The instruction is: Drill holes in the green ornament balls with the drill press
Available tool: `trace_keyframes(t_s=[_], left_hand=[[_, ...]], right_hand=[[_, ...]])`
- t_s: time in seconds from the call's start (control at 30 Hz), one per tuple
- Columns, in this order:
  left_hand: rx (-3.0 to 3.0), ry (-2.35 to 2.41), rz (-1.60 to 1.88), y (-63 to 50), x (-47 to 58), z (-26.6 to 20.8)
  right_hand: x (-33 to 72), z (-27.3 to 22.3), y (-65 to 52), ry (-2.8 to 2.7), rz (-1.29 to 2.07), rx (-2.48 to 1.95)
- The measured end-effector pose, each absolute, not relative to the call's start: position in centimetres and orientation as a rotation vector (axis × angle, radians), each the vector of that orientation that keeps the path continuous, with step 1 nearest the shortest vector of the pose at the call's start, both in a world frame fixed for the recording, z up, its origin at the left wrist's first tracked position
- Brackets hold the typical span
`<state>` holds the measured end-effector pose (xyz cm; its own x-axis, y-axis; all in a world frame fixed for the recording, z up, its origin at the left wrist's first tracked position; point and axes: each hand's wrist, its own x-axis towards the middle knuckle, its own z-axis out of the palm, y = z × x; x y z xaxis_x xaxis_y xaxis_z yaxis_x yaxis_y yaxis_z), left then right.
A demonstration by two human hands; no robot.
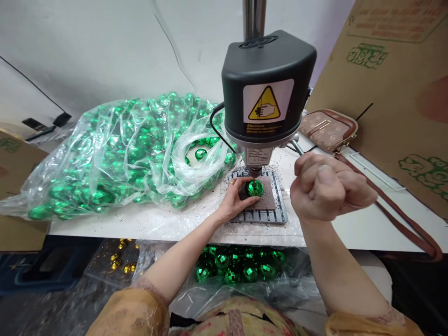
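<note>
The left hand (234,199) is pinching a green ball (256,188) beneath the drill press (269,88). The right hand (324,189), fingers curled, is gripping its lever (297,146).

We've got both forearms (191,249) bare, reaching forward: left hand (233,199) low, thumb (251,202) and fingers (241,181) curved; right hand (327,189) raised, clenched in a fist.

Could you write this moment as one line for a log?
left hand: holding green ball | ball position: under drill press | right hand: closed on lever | beside press: clear bag of green balls
</note>
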<state>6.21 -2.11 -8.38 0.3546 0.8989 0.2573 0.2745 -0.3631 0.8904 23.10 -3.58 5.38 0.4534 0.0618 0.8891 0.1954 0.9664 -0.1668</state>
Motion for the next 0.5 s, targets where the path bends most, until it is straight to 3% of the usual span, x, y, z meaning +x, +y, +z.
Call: trace_keyframes(t_s=[0.3,0.5], left_hand=[[1.812,1.109,1.074,-2.7,6.6,-8.0],[2.133,1.15,1.189,-6.8,4.0,-5.5]], right_hand=[[22.6,11.1,-3.2,-0.908,0.181,-0.448],[22.6,11.7,-3.2,-0.912,0.243,-0.433]])
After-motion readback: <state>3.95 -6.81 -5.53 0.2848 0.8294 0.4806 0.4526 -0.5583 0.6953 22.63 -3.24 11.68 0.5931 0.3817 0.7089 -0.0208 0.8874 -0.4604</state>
